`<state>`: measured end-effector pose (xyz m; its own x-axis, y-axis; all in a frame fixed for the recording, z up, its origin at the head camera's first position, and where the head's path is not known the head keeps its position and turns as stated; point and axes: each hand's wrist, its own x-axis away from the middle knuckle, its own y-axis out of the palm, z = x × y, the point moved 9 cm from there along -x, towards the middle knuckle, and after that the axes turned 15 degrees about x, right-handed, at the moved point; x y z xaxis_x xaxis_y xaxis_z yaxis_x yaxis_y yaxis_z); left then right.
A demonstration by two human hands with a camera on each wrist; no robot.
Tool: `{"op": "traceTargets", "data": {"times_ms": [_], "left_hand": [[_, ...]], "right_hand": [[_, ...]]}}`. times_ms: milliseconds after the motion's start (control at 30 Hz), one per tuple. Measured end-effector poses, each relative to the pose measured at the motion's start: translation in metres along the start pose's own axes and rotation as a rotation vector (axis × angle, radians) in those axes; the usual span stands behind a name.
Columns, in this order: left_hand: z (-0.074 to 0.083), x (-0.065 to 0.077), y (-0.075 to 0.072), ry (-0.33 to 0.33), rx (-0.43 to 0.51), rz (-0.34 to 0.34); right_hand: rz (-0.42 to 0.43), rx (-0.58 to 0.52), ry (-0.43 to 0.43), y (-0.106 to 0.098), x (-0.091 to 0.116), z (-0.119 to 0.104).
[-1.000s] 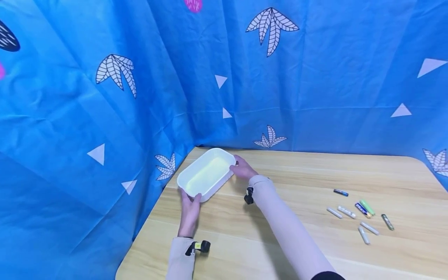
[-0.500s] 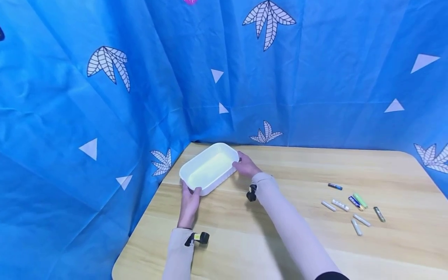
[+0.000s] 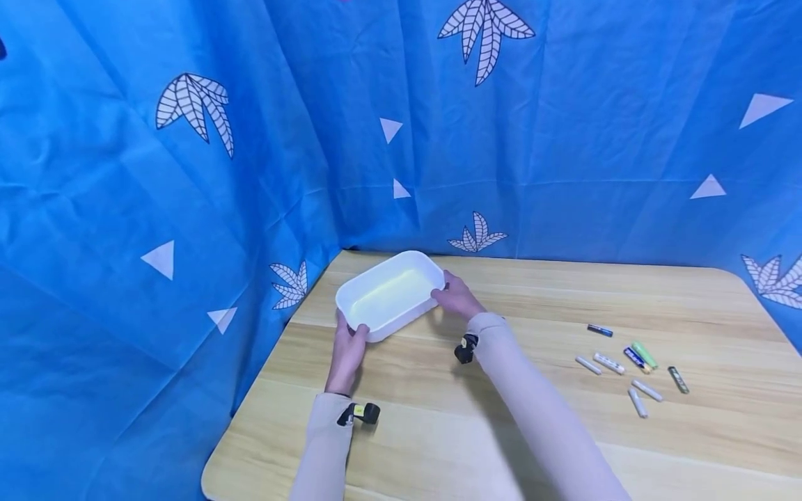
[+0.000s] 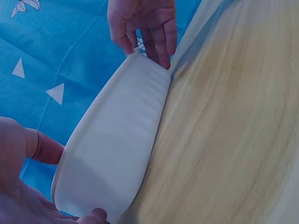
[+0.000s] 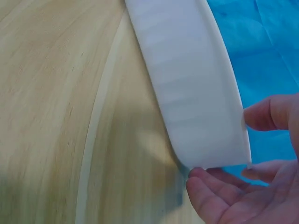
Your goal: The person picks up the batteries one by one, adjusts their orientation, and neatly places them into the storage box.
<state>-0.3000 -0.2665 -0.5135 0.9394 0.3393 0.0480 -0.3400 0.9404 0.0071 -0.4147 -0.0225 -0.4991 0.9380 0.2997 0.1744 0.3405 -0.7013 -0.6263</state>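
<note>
A white oblong plastic tub (image 3: pixel 391 292) with rounded corners is near the table's back left corner, nothing visible inside it. My left hand (image 3: pixel 348 350) grips its near left end, thumb on the rim in the left wrist view, where the tub's long side wall (image 4: pixel 112 135) shows. At the far right end my right hand (image 3: pixel 459 297) holds the tub, thumb at the rim and fingers curled under the bottom corner in the right wrist view. Whether the tub's base touches the table all along is hard to tell.
Several small battery-like cylinders lie scattered at the table's right: a dark blue one (image 3: pixel 599 330), a green one (image 3: pixel 645 355), a dark one (image 3: pixel 678 380) and whitish ones. Blue patterned cloth (image 3: pixel 269 139) hangs along the wooden table's (image 3: pixel 438 431) back and left edges.
Both hands have moved the tub rightward, away from the left cloth, turning it slightly clockwise. The head view has shifted a little. The small cylinders lie as before.
</note>
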Motion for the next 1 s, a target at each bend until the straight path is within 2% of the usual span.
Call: {"op": "traceTargets", "data": {"times_ms": [267,567,733,1000], "left_hand": [[0.001,-0.004,0.021,0.01,0.003,-0.051],[-0.004,-0.008,0.034,-0.027,-0.042,-0.073],[-0.006,-0.01,0.043,-0.032,-0.047,-0.091],[-0.005,-0.013,0.061,-0.011,-0.037,-0.148]], "right_hand": [[0.047,-0.048,0.002,-0.018,0.014,0.012],[0.077,-0.086,0.051,-0.028,0.028,0.031],[0.072,-0.084,0.044,-0.035,0.035,0.04],[0.061,-0.161,0.024,-0.045,0.051,0.057]]}}
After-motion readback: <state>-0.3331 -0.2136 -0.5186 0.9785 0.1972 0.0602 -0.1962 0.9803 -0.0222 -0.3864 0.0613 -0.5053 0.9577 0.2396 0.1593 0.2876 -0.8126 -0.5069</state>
